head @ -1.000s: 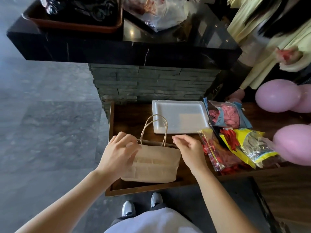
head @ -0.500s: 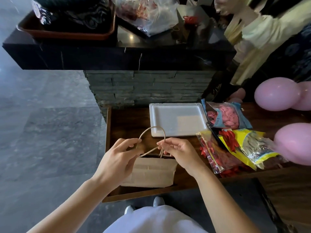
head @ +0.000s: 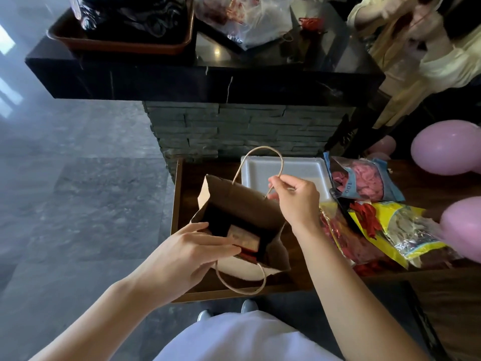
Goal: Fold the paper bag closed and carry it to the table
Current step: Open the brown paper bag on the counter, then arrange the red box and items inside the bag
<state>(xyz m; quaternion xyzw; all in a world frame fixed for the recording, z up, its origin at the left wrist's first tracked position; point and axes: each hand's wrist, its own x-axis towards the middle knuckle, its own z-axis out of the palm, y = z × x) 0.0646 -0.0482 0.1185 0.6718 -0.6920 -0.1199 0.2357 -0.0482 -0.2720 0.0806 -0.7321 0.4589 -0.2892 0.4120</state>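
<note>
A brown paper bag (head: 234, 201) with twisted paper handles stands open on the low wooden table (head: 190, 293). Inside it lies a tan and red packet (head: 243, 239). My left hand (head: 187, 254) grips the near rim of the bag, fingers reaching over the edge. My right hand (head: 296, 199) pinches the far handle (head: 263, 157) and holds that side up. The near handle (head: 240, 285) hangs loose over the front of the bag.
A white foam tray (head: 286, 170) lies behind the bag. Packets of balloons (head: 364, 183) and pink balloons (head: 442, 149) crowd the table's right side. A black stone counter (head: 208, 82) with a brown tray and plastic bags rises behind. Another person stands at top right.
The bag, folded flat a second ago, now stands wide open. My right hand lifted the far handle up and back; my left hand moved down onto the near rim.
</note>
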